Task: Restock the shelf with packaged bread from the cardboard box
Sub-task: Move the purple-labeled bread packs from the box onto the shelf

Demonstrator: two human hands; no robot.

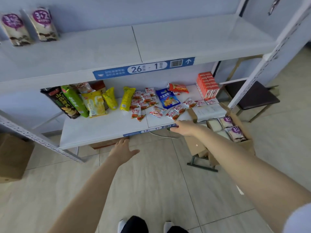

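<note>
Head view, facing a white metal shelving unit. My left hand (123,151) is held low in front of the white lower shelf board (101,130), fingers spread and straight, thumb out to the side, holding nothing; its fingertips are just at the board's front edge. My right hand (184,127) reaches across to that same edge, fingers extended leftward over the small blue edge label (151,131), also holding nothing; I cannot tell whether it touches the label.

The open brown cardboard box (249,145) sits to the right of the lower shelf, just behind my right forearm. It holds white packaged bread with purple "3+2" badges (235,133), lying flat in rows. Two upright packs of the same bread (44,24) stand at the far left of the white upper shelf board (168,42), side by side.

The upper board's front edge carries a blue label strip marked "26 - 1" (144,68). On the lower shelf: green and yellow snack bags (94,103) leaning at the left, small red-and-white sachets (143,103) scattered mid-board, a blue crisp bag (167,98) among them, and stacked orange-red cartons (207,86) at the right rear.
</note>
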